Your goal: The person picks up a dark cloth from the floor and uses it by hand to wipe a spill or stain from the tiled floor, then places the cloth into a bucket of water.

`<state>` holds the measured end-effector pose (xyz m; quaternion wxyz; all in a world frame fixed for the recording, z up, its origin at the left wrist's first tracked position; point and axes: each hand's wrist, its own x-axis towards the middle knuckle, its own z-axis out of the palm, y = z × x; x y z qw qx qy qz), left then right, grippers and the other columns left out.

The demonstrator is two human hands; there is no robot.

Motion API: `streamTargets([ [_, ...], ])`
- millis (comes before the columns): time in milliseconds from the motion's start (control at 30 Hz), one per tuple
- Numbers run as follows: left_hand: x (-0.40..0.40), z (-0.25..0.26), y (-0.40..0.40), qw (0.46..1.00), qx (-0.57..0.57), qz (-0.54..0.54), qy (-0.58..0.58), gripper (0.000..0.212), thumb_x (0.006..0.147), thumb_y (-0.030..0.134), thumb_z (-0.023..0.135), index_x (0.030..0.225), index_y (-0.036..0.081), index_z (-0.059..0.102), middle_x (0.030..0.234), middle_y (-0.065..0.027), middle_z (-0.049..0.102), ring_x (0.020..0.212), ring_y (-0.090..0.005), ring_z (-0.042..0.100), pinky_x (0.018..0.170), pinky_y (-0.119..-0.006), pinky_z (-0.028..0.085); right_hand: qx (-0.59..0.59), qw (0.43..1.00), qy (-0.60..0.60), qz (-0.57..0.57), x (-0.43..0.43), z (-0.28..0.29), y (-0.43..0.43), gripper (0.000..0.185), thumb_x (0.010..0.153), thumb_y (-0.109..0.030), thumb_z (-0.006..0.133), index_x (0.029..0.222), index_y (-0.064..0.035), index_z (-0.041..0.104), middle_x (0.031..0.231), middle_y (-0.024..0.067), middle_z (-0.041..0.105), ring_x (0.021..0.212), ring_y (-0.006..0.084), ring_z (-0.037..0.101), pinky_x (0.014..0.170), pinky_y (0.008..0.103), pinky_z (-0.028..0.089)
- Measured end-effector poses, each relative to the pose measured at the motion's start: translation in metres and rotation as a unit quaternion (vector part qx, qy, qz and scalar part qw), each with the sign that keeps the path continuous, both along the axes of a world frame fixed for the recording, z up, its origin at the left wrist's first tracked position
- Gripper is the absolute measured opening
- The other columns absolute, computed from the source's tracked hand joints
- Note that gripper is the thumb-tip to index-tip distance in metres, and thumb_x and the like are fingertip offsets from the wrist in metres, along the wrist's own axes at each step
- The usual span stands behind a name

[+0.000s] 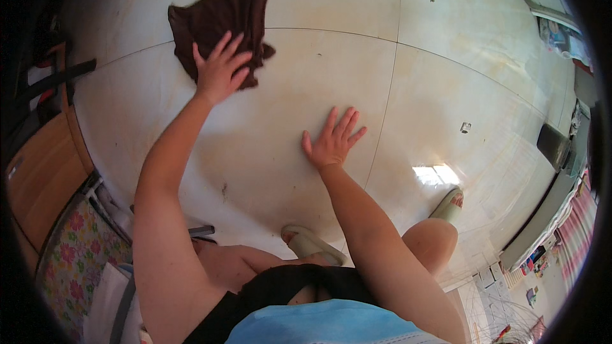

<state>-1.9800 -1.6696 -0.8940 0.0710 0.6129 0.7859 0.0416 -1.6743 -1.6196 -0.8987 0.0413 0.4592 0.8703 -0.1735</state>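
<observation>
A dark brown cloth (224, 14) lies bunched and creased on the pale tiled floor (296, 76) at the upper left. My left hand (221, 68) rests palm down on its lower part, fingers spread, pressing on it without a visible grip. To the right and nearer my body, my right hand (333, 139) is flat on the bare floor with its fingers apart. It touches no object other than the floor.
My feet wear light green slippers (311, 246). Left are a wooden cabinet (50, 167) and a floral-patterned fabric (71, 253). A small object (465, 127) lies on the floor at right, with a dark bin-like object (553, 146) beyond. Furniture lines the right edge.
</observation>
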Motion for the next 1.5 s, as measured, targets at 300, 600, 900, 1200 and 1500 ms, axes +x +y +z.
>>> streamTargets([
  [300, 0.147, 0.014, -0.210, 0.973, -0.126, -0.087, -0.174, 0.055, 0.062, 0.063, 0.064, 0.108, 0.032, 0.061, 0.138, 0.0011, 0.040, 0.131, -0.0225, 0.030, 0.091, -0.077, 0.004, -0.007, 1.000, -0.007, 0.002, -0.003, 0.005, 0.000, 0.089, 0.072, -0.047, 0.061, 0.138, -0.0009, 0.024, 0.146, 0.0293, 0.008, 0.136, 0.0450, 0.006, 0.101, 0.0680, 0.000],
  [600, 0.250, -0.015, -0.367, 0.892, -0.178, -0.262, -0.324, 0.019, 0.083, 0.020, 0.054, 0.100, 0.023, 0.061, 0.132, 0.0013, 0.047, 0.122, -0.0216, 0.041, 0.095, -0.059, 0.026, 0.011, 0.999, -0.043, 0.019, -0.004, 0.002, -0.002, 0.091, 0.073, -0.049, 0.058, 0.140, 0.0011, 0.020, 0.145, 0.0305, 0.007, 0.137, 0.0436, 0.000, 0.102, 0.0659, -0.001],
  [900, 0.190, 0.045, -0.185, 0.922, 0.020, 0.357, -0.147, 0.045, 0.076, 0.031, 0.067, 0.118, 0.020, 0.055, 0.132, -0.0120, 0.042, 0.124, -0.0360, 0.035, 0.094, -0.064, 0.024, 0.004, 0.997, -0.079, 0.009, -0.007, 0.001, -0.006, 0.094, 0.072, -0.050, 0.057, 0.140, 0.0003, 0.018, 0.146, 0.0302, 0.005, 0.137, 0.0425, -0.002, 0.102, 0.0647, -0.005],
  [1200, 0.144, 0.006, -0.136, 0.983, 0.028, -0.156, -0.095, 0.049, 0.073, 0.038, 0.064, 0.121, 0.038, 0.053, 0.142, 0.0009, 0.036, 0.133, -0.0232, 0.029, 0.102, -0.059, 0.021, 0.008, 0.994, -0.102, 0.022, -0.008, 0.002, -0.007, 0.095, 0.070, -0.051, 0.059, 0.140, 0.0003, 0.020, 0.146, 0.0298, 0.007, 0.137, 0.0427, 0.000, 0.103, 0.0644, -0.003],
  [1500, 0.002, -0.011, 0.058, 0.938, 0.018, 0.287, 0.191, 0.042, 0.092, 0.036, 0.044, 0.132, 0.023, 0.043, 0.143, -0.0048, 0.036, 0.132, -0.0263, 0.030, 0.101, -0.063, 0.023, 0.039, 0.997, -0.069, 0.009, -0.003, -0.007, -0.007, 0.094, 0.070, -0.050, 0.058, 0.140, 0.0005, 0.022, 0.146, 0.0302, 0.009, 0.137, 0.0432, 0.003, 0.103, 0.0649, -0.003],
])
